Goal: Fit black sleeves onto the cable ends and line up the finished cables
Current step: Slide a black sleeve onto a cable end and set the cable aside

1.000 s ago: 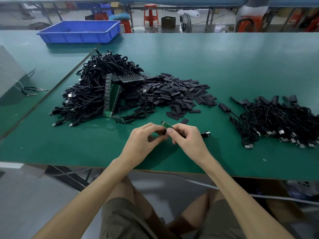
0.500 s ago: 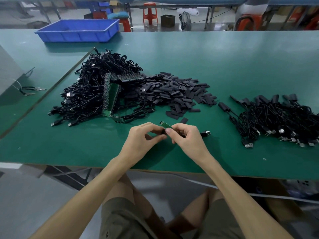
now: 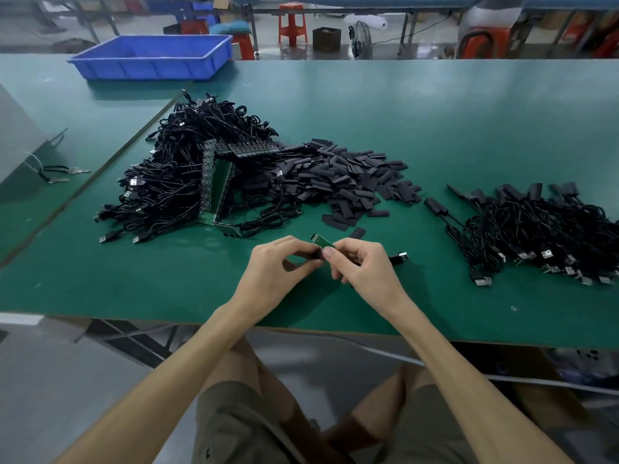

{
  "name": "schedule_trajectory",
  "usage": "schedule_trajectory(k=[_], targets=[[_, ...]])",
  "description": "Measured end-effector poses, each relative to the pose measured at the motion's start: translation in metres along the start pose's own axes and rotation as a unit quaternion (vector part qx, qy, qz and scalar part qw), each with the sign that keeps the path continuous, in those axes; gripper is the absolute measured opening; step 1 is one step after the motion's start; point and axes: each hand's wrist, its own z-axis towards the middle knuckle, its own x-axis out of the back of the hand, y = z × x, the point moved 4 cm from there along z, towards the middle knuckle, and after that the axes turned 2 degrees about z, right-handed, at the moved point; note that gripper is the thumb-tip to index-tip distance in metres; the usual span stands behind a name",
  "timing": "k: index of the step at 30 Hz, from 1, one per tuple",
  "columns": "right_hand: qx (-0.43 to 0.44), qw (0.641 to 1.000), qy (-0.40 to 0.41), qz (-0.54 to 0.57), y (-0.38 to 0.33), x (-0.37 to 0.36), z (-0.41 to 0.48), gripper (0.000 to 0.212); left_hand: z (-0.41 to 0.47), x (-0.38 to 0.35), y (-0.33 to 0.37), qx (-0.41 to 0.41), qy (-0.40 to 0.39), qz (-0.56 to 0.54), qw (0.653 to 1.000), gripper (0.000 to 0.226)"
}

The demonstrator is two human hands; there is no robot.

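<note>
The green tabletop (image 3: 435,128) carried everything in a working order from left to right. The big tangled heap of bare cables (image 3: 174,185) lay to the left as the supply, with a green panel of boards (image 3: 219,192) leaning in it. The finished cables (image 3: 542,229) lay on the right with their sleeved ends pointing away and their plugs toward the person, seemingly so the row stayed lined up. The heap of black sleeves (image 3: 348,182) sat between the two within easy reach, and a blue tray (image 3: 150,58) stood well apart at the far edge. Just above the near edge, the left hand (image 3: 278,272) had its grip pinching a dark piece, most likely a sleeve. The right hand (image 3: 365,272) had its grip pinching the cable in work, just behind its small green board end (image 3: 322,242). That end stuck out uncovered between the thumbs, so the sleeve was judged not yet pushed home. The cable's USB plug (image 3: 400,257) poked out beside the right hand, and one loose sleeve (image 3: 357,233) lay just beyond. The fingers hid the sleeve's mouth and most of the cable. The right edge cut off the finished row, and the tray's contents could not be seen.
</note>
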Motion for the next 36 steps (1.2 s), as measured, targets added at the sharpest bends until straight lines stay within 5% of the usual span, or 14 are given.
schedule_trajectory(k=[36], targets=[[-0.001,0.999,0.012,0.04,0.001,0.003,0.001,0.018,0.001,-0.005,-0.01,0.08,-0.04,-0.074,0.993,0.024]])
